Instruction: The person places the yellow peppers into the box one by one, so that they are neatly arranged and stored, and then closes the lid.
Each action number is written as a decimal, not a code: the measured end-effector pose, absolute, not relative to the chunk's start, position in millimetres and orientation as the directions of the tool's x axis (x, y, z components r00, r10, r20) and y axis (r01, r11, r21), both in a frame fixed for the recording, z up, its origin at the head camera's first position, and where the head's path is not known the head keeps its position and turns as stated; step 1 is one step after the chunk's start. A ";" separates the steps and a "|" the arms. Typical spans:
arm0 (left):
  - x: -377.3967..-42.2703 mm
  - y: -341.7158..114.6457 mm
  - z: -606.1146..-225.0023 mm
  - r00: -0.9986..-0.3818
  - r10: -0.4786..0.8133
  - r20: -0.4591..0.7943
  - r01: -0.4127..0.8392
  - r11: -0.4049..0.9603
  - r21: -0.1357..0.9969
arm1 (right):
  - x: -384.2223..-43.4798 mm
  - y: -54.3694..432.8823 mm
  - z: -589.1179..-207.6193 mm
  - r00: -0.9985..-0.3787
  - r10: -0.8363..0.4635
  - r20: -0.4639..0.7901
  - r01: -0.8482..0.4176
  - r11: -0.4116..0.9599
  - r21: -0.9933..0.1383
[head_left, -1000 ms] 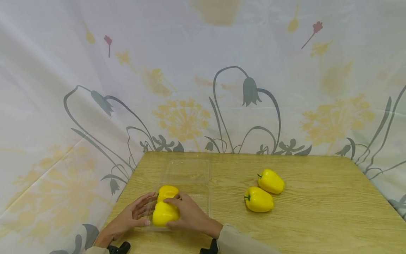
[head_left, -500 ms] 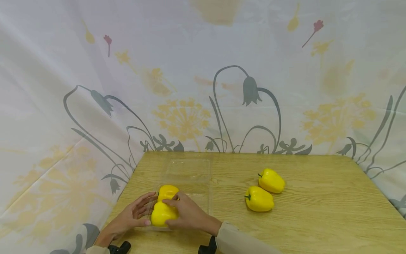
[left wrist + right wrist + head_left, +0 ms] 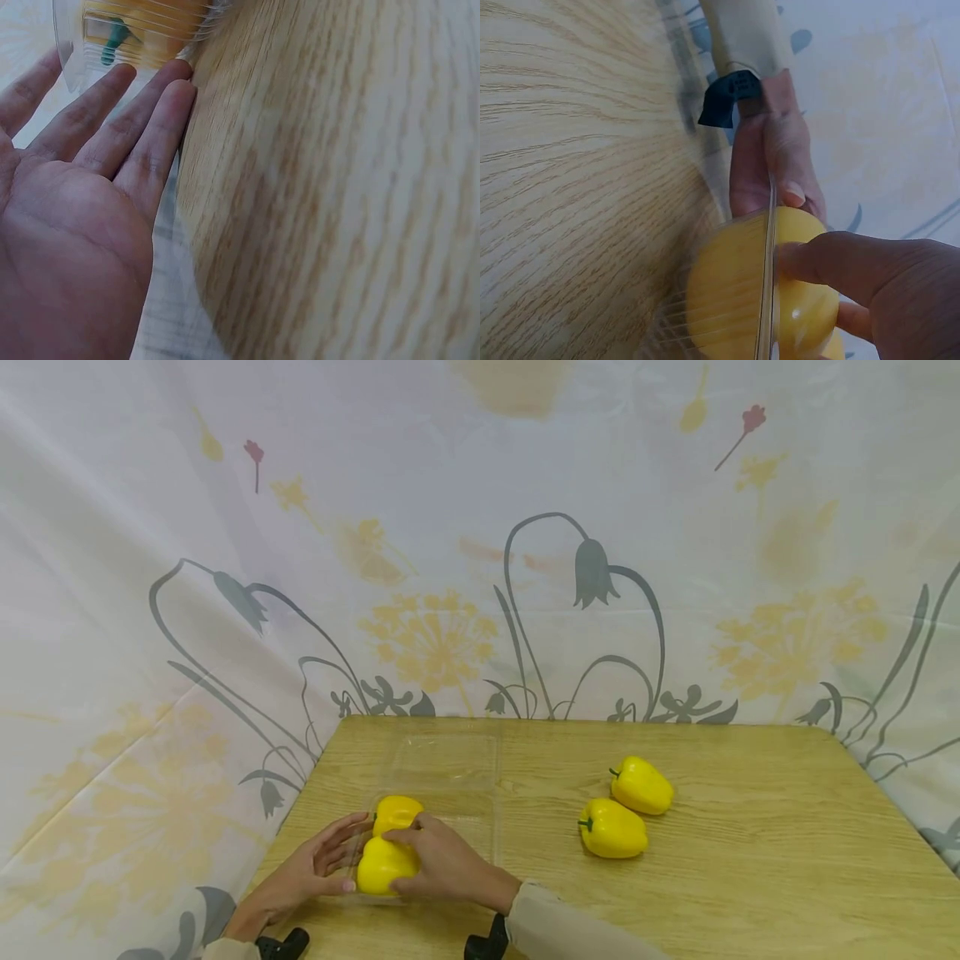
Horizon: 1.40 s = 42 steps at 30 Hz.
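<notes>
1 yellow pepper (image 3: 386,866) sits in the clear container (image 3: 480,828), gripped by the right hand (image 3: 447,864); the left hand (image 3: 311,867), fingers extended, flanks it. Wrist strap (image 3: 733,96) marks: illegible. 2 loose peppers (image 3: 612,828) lie on the wood-grain surface (image 3: 757,843), before flower-printed cloth (image 3: 660,468).

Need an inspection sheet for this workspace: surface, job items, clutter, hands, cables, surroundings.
Surface: wood-grain table.
Job's things: clear container, its lid open on the far side; far pepper and near pepper inside; nearer loose pepper and farther loose pepper on the table, right of it. All yellow.
Clutter: nothing seen.
Hands: right hand grips the near pepper; left hand at the container's left side, fingers relaxed, contact unclear.
Cables: nothing seen.
Surroundings: flower-printed backdrop behind the table.
</notes>
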<state>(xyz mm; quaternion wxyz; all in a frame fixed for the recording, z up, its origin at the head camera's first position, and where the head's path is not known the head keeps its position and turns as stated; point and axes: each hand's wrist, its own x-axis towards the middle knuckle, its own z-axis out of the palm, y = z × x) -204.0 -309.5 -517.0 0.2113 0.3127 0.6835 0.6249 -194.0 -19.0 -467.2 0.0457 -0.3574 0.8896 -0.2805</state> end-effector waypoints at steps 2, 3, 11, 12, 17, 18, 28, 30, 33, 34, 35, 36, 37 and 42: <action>-204.5 -309.1 -516.5 -0.714 0.691 0.109 0.174 0.024 0.984 | -194.2 -19.6 -466.1 -0.743 -0.660 0.112 -0.609 0.597 -0.523; -204.4 -309.1 -516.5 -0.718 0.689 0.105 0.170 0.027 0.985 | -194.4 -19.9 -465.8 -0.745 -0.658 0.107 -0.606 0.603 -0.519; -201.8 -309.7 -519.4 -0.731 0.680 0.064 0.129 0.045 0.991 | -194.8 -18.8 -468.0 -0.733 -0.675 0.079 -0.620 0.617 -0.484; -201.8 -309.7 -519.7 -0.730 0.680 0.061 0.126 0.046 0.991 | -195.1 -17.4 -468.0 -0.730 -0.678 0.083 -0.624 0.613 -0.485; -202.4 -309.0 -519.2 -0.729 0.682 0.048 0.113 0.052 0.992 | -200.4 -7.2 -464.2 -0.734 -0.670 0.115 -0.604 0.566 -0.561; -202.6 -308.9 -519.0 -0.729 0.683 0.048 0.114 0.052 0.992 | -201.6 -4.7 -462.8 -0.734 -0.668 0.121 -0.601 0.556 -0.575; -201.9 -309.1 -517.3 -0.746 0.666 0.018 0.097 0.082 0.992 | -205.1 1.8 -466.1 -0.725 -0.677 0.127 -0.583 0.505 -0.637; -201.8 -308.6 -516.9 -0.749 0.662 0.012 0.089 0.083 0.993 | -203.5 -0.3 -469.3 -0.724 -0.679 0.126 -0.583 0.502 -0.639; -201.9 -307.6 -516.6 -0.759 0.651 -0.007 0.071 0.093 0.993 | -201.5 -3.4 -471.3 -0.724 -0.678 0.129 -0.594 0.518 -0.615; -201.9 -307.3 -516.7 -0.761 0.648 -0.013 0.066 0.097 0.993 | -201.1 -4.2 -471.3 -0.725 -0.677 0.128 -0.598 0.526 -0.605; -201.9 -307.1 -516.5 -0.765 0.643 -0.018 0.065 0.106 0.992 | -200.6 -5.0 -471.0 -0.724 -0.677 0.132 -0.605 0.533 -0.591; -201.9 -306.9 -516.3 -0.769 0.639 -0.023 0.063 0.112 0.992 | -200.4 -5.8 -471.0 -0.725 -0.676 0.132 -0.610 0.540 -0.580; -201.9 -306.8 -516.2 -0.771 0.637 -0.028 0.061 0.117 0.991 | -200.2 -6.4 -470.5 -0.726 -0.675 0.130 -0.611 0.547 -0.572; -202.3 -307.1 -514.4 -0.774 0.632 -0.036 0.057 0.126 0.990 | -200.9 -8.5 -469.3 -0.726 -0.679 0.113 -0.614 0.564 -0.553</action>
